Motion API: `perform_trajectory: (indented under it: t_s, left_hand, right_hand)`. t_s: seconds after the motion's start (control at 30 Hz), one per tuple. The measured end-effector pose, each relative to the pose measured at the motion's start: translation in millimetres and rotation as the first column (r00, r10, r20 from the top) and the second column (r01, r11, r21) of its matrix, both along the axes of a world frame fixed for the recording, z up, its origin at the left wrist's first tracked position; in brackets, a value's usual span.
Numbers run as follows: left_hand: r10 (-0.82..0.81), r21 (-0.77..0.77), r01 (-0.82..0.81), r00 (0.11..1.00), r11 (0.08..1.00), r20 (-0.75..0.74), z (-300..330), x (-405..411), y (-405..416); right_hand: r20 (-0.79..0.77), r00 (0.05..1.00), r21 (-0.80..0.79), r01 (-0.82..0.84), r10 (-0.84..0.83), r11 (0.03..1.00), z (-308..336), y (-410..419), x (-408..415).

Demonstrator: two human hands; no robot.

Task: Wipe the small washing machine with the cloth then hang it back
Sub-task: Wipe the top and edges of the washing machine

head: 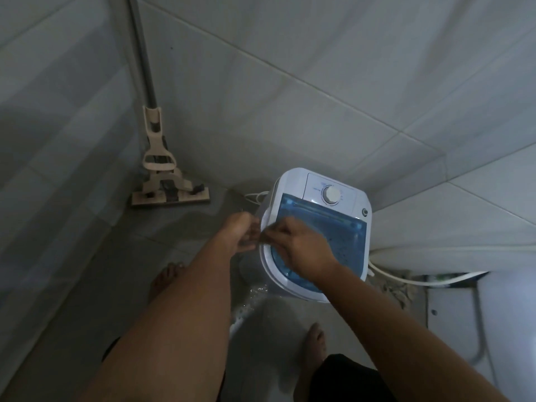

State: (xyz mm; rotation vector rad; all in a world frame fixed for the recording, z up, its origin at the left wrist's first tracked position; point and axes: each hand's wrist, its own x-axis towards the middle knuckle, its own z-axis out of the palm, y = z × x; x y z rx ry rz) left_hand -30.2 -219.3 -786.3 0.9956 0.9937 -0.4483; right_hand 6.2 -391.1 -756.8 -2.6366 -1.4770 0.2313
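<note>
The small washing machine (316, 227) stands on the floor against the tiled wall, white with a blue see-through lid and a round dial at the back. Both hands meet over its left rim. My left hand (242, 232) is just off the machine's left side with its fingers curled. My right hand (300, 246) lies over the blue lid, fingers closed toward the left hand. Only a thin pale, blurred bit of the cloth (262, 240) shows between the two hands, gripped from both sides. The rest of it is hidden.
A beige flat mop (162, 181) leans in the left corner. A white hose (406, 278) runs along the floor right of the machine, beside a white fixture (493, 314). Water lies on the grey floor (252, 297) below the hands. My bare feet (314, 343) stand in front.
</note>
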Motion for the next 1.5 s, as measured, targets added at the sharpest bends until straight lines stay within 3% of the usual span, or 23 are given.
perform_trajectory:
  t_s: [0.1, 0.17, 0.3, 0.4, 0.5, 0.6, 0.73, 0.93, 1.03, 1.17, 1.27, 1.37, 1.5]
  left_hand:
    - [-0.001, 0.011, 0.001, 1.0, 1.0, 0.005, 2.6, -2.2, -0.7]
    - [0.01, 0.028, -0.01, 1.0, 1.0, 0.015, 4.5, -2.9, -2.5]
    - [0.009, 0.058, -0.01, 1.0, 0.998, 0.027, 5.7, -2.3, -3.9]
    - [0.014, 0.076, -0.017, 0.999, 0.997, 0.032, 4.7, -1.2, -4.6]
    - [0.025, 0.071, -0.026, 0.999, 0.997, 0.022, -0.4, 1.2, -5.3]
    - [0.03, 0.069, -0.031, 1.0, 0.997, 0.007, -6.8, 1.9, -4.9]
    - [0.055, 0.042, -0.054, 0.998, 0.998, -0.01, -6.2, 2.1, -4.2]
    - [0.021, -0.011, -0.021, 1.0, 1.0, 0.0, -2.1, -2.0, -3.0]
    - [0.024, 0.026, -0.024, 1.0, 0.999, -0.004, 1.1, -3.4, -5.5]
    - [0.034, 0.041, -0.033, 0.999, 0.999, -0.01, 2.0, -3.8, -5.1]
    - [0.041, 0.047, -0.04, 0.999, 0.998, -0.019, 2.4, -1.8, -5.1]
    - [0.066, 0.023, -0.065, 0.998, 0.998, -0.018, 0.5, -1.0, -6.5]
    - [0.09, -0.002, -0.09, 0.996, 0.996, -0.02, -4.1, 0.3, -7.9]
  right_hand:
    - [-0.13, 0.954, -0.116, -0.287, 0.272, 0.951, 14.2, -19.6, -12.1]
    - [-0.155, 0.93, -0.128, -0.352, 0.332, 0.927, 25.5, -20.1, -4.3]
    - [-0.038, 0.999, 0.042, -0.011, 0.012, 0.999, 45.3, 5.2, 47.0]
    - [-0.065, 0.97, 0.254, 0.245, -0.236, 0.936, 41.0, 31.7, 89.3]
    - [-0.056, 0.928, 0.211, 0.371, -0.367, 0.905, 22.3, 49.1, 116.6]
    - [-0.007, 0.949, 0.067, 0.315, -0.316, 0.947, 4.2, 53.5, 113.1]
    - [0.084, 0.99, 0.005, 0.117, -0.117, 0.993, -3.6, 39.5, 66.8]
    - [-0.078, 0.992, -0.029, -0.102, 0.099, 0.994, 7.5, 4.0, 15.0]
    - [-0.106, 0.994, 0.014, -0.02, 0.021, 1.0, 28.5, 17.6, 43.3]
    - [-0.02, 0.958, 0.153, 0.285, -0.286, 0.946, 31.0, 39.9, 107.7]
    - [0.004, 0.92, 0.089, 0.389, -0.391, 0.917, 13.1, 52.5, 128.1]
    - [0.025, 0.945, 0.056, 0.323, -0.325, 0.945, 3.6, 55.3, 105.1]
    - [0.04, 0.996, 0.013, 0.074, -0.075, 0.997, -1.3, 35.2, 54.5]
